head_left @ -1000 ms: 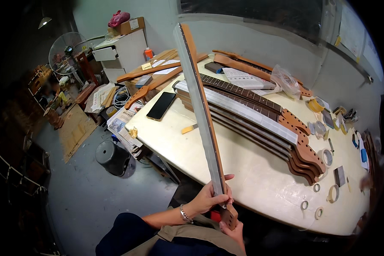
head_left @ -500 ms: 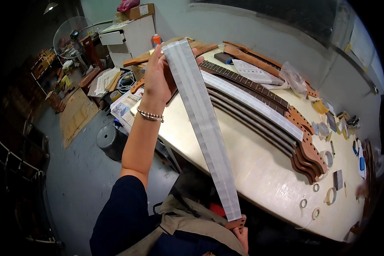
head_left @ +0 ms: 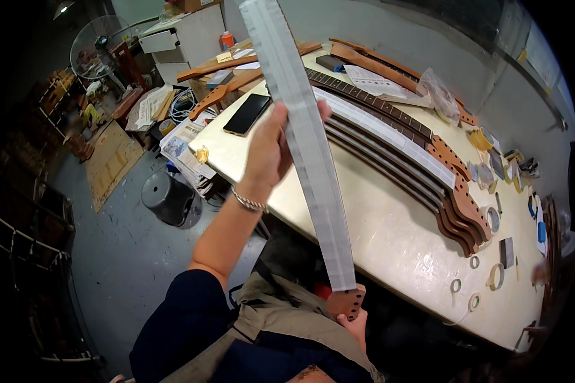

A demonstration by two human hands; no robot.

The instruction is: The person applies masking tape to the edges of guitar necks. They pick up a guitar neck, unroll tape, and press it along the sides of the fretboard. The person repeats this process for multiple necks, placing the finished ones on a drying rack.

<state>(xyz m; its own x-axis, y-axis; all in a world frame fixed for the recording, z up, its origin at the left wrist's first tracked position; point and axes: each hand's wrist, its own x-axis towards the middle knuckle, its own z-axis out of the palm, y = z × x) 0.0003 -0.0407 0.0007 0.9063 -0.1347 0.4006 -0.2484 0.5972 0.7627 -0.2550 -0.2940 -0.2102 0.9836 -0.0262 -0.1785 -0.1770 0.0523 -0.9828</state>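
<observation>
A guitar neck [head_left: 311,156], its fingerboard side covered with pale grey masking tape, slants across the view from top centre to my waist. Partway up it, my left hand [head_left: 271,150] is wrapped round it from behind, thumb along the left edge and fingertips showing at the right. My right hand [head_left: 356,325] grips the bare brown headstock [head_left: 346,302] with its row of holes, close to my apron. Beyond the held neck, several more guitar necks [head_left: 463,220] lie stacked side by side on the table, the uppermost one taped along its face.
On the cream table [head_left: 390,255], a black phone [head_left: 248,115] lies near the left edge. Tape rolls [head_left: 497,276] and a grey block [head_left: 506,253] sit at the right. A plastic bag [head_left: 439,96] rests at the back. A dark stool [head_left: 167,196] stands on the floor.
The taped neck has risen, its top end now at the upper edge of the view. My left hand sits lower along it, and more of the headstock shows. The phone has come into sight.
</observation>
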